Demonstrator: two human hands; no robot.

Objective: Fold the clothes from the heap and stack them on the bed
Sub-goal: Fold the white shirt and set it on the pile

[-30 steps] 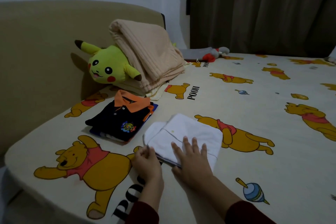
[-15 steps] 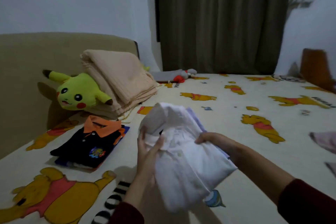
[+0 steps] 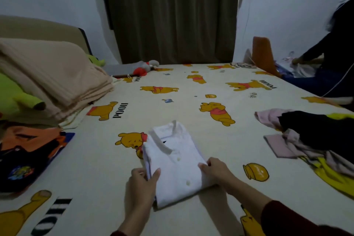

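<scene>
A folded white collared shirt [image 3: 176, 161] lies collar-up on the bed [image 3: 191, 109], near the front middle. My left hand [image 3: 142, 182] grips its left edge, thumb on top and fingers under. My right hand [image 3: 217, 170] holds its right edge the same way. A folded dark shirt with an orange collar [image 3: 28, 151] lies at the left. The heap of unfolded clothes [image 3: 314, 140], pink, black and yellow, sits at the right.
A folded beige blanket [image 3: 51, 78] and a yellow-green plush toy [image 3: 15, 94] rest against the headboard at the left. A grey and red soft toy [image 3: 141, 69] lies at the far edge. Another person [image 3: 329, 59] is at the far right.
The white shirt was lifted off the bed, turned over and laid down again collar-up, farther right of the dark shirt. The view has swung right, bringing the heap into sight.
</scene>
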